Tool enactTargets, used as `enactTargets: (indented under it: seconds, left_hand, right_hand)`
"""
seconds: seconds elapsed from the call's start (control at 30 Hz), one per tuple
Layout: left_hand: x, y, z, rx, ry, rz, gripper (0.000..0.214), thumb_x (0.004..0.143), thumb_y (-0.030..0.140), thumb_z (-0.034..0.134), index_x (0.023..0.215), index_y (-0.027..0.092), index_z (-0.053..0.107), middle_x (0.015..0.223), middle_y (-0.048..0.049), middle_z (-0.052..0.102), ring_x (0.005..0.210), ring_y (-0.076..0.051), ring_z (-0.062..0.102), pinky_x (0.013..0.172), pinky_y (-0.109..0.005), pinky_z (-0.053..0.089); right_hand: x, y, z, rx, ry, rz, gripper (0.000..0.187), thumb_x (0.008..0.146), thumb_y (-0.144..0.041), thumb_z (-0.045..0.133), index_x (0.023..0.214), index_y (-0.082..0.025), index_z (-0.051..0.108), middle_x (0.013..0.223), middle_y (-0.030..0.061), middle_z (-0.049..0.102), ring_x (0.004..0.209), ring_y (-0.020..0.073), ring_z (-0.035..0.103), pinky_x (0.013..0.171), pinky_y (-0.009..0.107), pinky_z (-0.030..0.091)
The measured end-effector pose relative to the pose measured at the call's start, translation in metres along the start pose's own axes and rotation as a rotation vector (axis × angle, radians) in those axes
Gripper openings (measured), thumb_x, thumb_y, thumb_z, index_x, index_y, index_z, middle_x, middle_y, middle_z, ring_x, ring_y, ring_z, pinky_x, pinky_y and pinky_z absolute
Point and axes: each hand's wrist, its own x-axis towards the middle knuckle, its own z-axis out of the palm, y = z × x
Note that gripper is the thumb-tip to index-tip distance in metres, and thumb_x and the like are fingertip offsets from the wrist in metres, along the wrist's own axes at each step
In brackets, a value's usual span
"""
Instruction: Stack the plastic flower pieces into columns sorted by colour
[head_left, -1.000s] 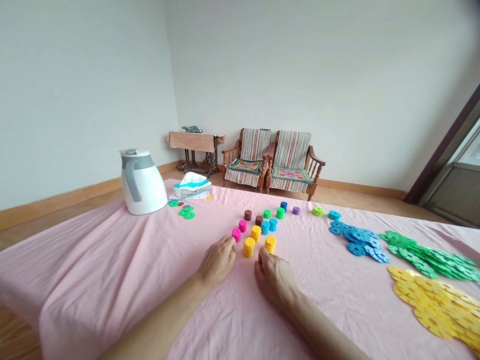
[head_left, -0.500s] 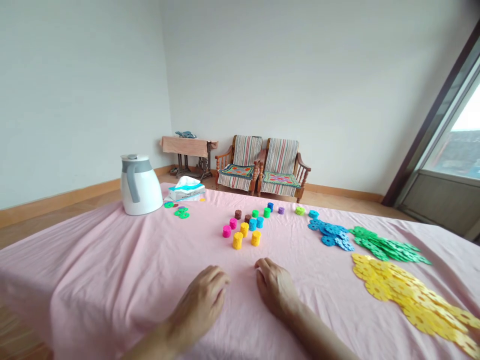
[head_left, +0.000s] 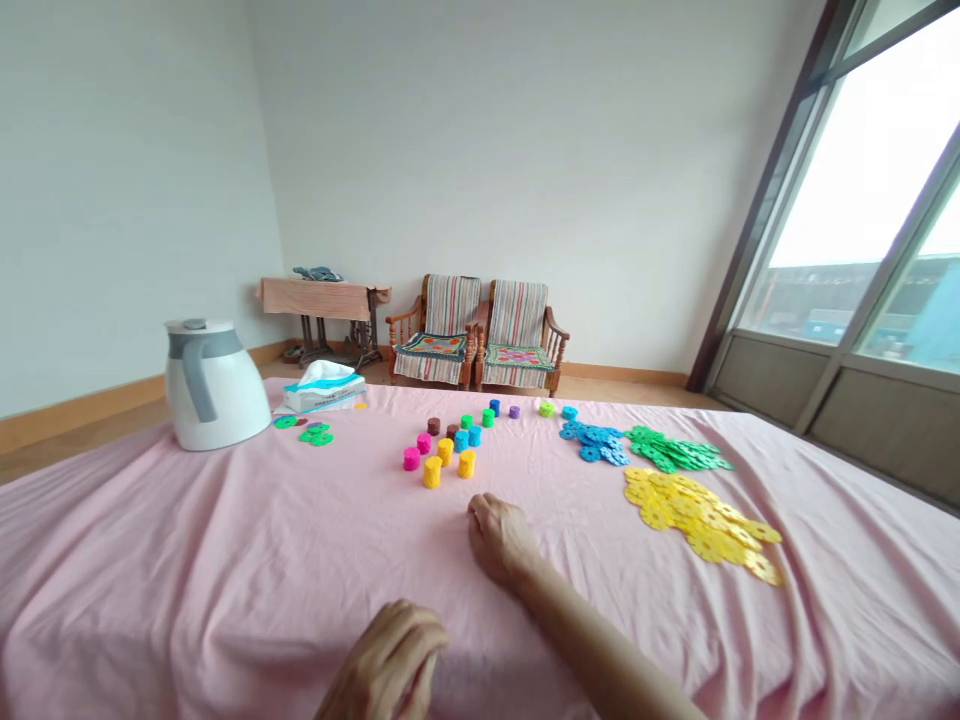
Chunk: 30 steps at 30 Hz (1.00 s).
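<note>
My right hand rests on the pink cloth with its fingers curled under, nothing showing in them. It lies just in front of the yellow disc stacks. Nearer to me, at the bottom edge, my left hand has loosely bent fingers, thumb a little apart, and nothing visible in it. Behind the yellow stacks stand short stacks of toothed plastic discs: magenta, brown, light blue, green, dark blue, purple and lime.
Loose discs lie in piles to the right: blue, green and yellow. A white jug, a tissue box and a few green discs are on the left. Two chairs stand beyond the table.
The view has turned right and shows more of the window. My left hand has drawn back towards me. My right hand stays before the yellow stacks, its fingers now more curled.
</note>
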Motion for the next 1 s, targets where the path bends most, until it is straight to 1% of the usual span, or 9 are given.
enactTargets:
  seconds: [0.13,0.23,0.53,0.63,0.7,0.8,0.83,0.9,1.0]
  left_hand:
    - [0.018,-0.009,0.0,0.042,-0.024,-0.103,0.021,0.087,0.01,0.038,0.094,0.022,0.054,0.092,-0.0044,0.058,0.09,-0.019,0.054,0.081,-0.032,0.045]
    - [0.025,-0.016,0.003,0.092,-0.073,-0.119,0.016,0.086,0.013,0.042,0.09,0.021,0.055,0.092,-0.0041,0.058,0.09,-0.019,0.054,0.08,-0.033,0.045]
    - [0.045,-0.035,0.02,0.278,-0.053,-0.102,0.022,0.083,0.015,0.043,0.063,0.021,0.05,0.066,0.0,0.055,0.064,-0.016,0.055,0.058,-0.027,0.04]
    - [0.061,-0.039,0.029,0.293,-0.062,-0.099,0.026,0.085,0.024,0.048,0.06,0.021,0.051,0.061,0.0007,0.055,0.058,-0.016,0.055,0.054,-0.026,0.038]
    - [0.076,-0.035,0.033,0.273,-0.121,-0.08,0.023,0.084,0.025,0.051,0.061,0.022,0.055,0.062,0.0007,0.058,0.058,-0.016,0.056,0.054,-0.026,0.038]
    - [0.103,-0.022,0.041,0.18,-0.285,-0.007,0.004,0.077,0.022,0.061,0.073,0.021,0.062,0.075,0.0,0.065,0.069,-0.017,0.061,0.061,-0.025,0.041]
    - [0.112,-0.017,0.045,0.162,-0.33,0.01,0.004,0.074,0.023,0.064,0.072,0.021,0.062,0.074,0.0001,0.066,0.069,-0.017,0.061,0.061,-0.025,0.041]
    - [0.129,-0.011,0.058,0.126,-0.389,0.049,0.014,0.072,0.025,0.067,0.062,0.018,0.059,0.064,0.0016,0.063,0.057,-0.014,0.057,0.052,-0.023,0.036]
    - [0.148,-0.013,0.092,0.056,-0.42,0.195,0.029,0.072,0.031,0.067,0.052,0.018,0.051,0.051,0.0033,0.054,0.047,-0.011,0.049,0.041,-0.024,0.026]
  right_hand:
    - [0.001,0.001,-0.001,-0.019,0.006,0.018,0.021,0.088,-0.017,0.036,0.086,-0.015,0.056,0.082,0.0054,0.063,0.069,0.0126,0.057,0.06,0.023,0.032]
    - [0.002,0.001,0.0,-0.028,0.011,0.021,0.021,0.088,-0.018,0.036,0.085,-0.015,0.056,0.081,0.0059,0.063,0.068,0.0131,0.057,0.058,0.023,0.032]
    - [0.007,0.003,0.008,-0.024,0.014,0.017,0.014,0.079,-0.015,0.043,0.084,-0.017,0.056,0.079,0.005,0.065,0.061,0.0152,0.058,0.051,0.024,0.031]
    - [0.011,0.005,0.011,0.069,-0.009,0.068,0.017,0.077,-0.013,0.043,0.086,-0.016,0.057,0.08,0.0058,0.066,0.064,0.0158,0.059,0.053,0.024,0.034]
    - [0.013,0.009,0.009,0.189,-0.027,0.111,0.019,0.079,-0.013,0.042,0.087,-0.016,0.06,0.083,0.0063,0.067,0.068,0.0153,0.06,0.057,0.023,0.036]
    - [0.014,0.023,-0.002,0.398,-0.076,0.08,0.022,0.082,-0.014,0.042,0.088,-0.017,0.063,0.082,0.0043,0.069,0.072,0.0126,0.06,0.061,0.019,0.037]
    - [0.014,0.03,-0.006,0.441,-0.08,0.071,0.023,0.083,-0.014,0.041,0.09,-0.017,0.063,0.076,0.0031,0.068,0.068,0.0113,0.059,0.06,0.018,0.036]
    - [0.013,0.05,-0.014,0.46,-0.049,0.089,0.024,0.085,-0.017,0.039,0.089,-0.017,0.063,0.069,0.0022,0.066,0.061,0.0107,0.056,0.056,0.018,0.034]
    - [0.016,0.083,-0.021,0.432,0.011,0.119,0.027,0.088,-0.02,0.035,0.085,-0.017,0.062,0.064,0.0012,0.063,0.057,0.0108,0.054,0.054,0.019,0.031]
